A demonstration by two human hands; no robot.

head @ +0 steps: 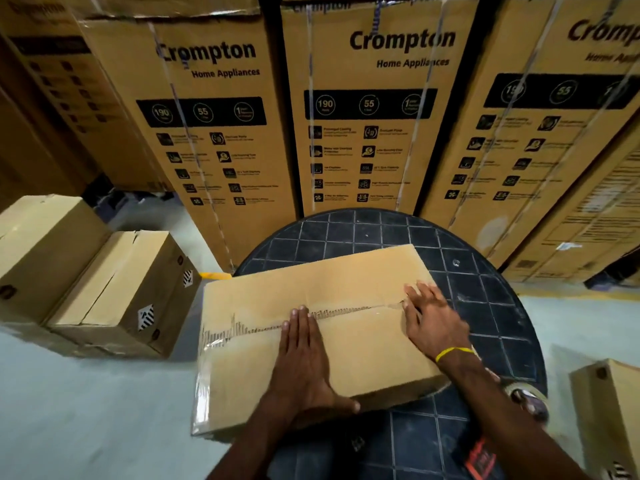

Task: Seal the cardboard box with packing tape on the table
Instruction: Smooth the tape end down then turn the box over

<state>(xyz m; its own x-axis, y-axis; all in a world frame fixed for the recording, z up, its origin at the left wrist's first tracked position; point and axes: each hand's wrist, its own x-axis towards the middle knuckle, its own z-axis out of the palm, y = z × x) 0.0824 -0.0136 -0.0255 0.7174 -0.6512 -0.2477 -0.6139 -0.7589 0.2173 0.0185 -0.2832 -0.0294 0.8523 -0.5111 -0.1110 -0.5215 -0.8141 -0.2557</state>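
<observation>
Two bare hands lie flat on the top of a cardboard box (pixel 363 282), which rests on a round dark table (pixel 485 306) with a pattern of pale grid lines; the left end of the box hangs over the table edge, above the pale floor (pixel 86 410). The left hand (pixel 304 358) is spread open, palm down, with the fingertips just reaching the centre seam (pixel 346 311) where the two flaps meet, and it grasps nothing. The right hand (pixel 433 320) is also open and pressed flat, across the right part of the same seam, and holds nothing; a yellow band (pixel 453 353) sits on its wrist. Clear packing tape (pixel 207 344) shines along the left part of the seam and goes down over the left end of the box, and torn paper shows beside the seam. A tape roll (pixel 530 396) lies near the right edge of the table, partly hidden behind the right forearm. Behind the table stand tall cartons (pixel 370 98) printed with "Crompton Home Appliances" and round marks with "190" and "55"; the smaller text under them is too blurred to read. On the floor at the left are smaller brown boxes (pixel 114 292) with striped stickers, and one more box (pixel 609 410) is at the right edge.
</observation>
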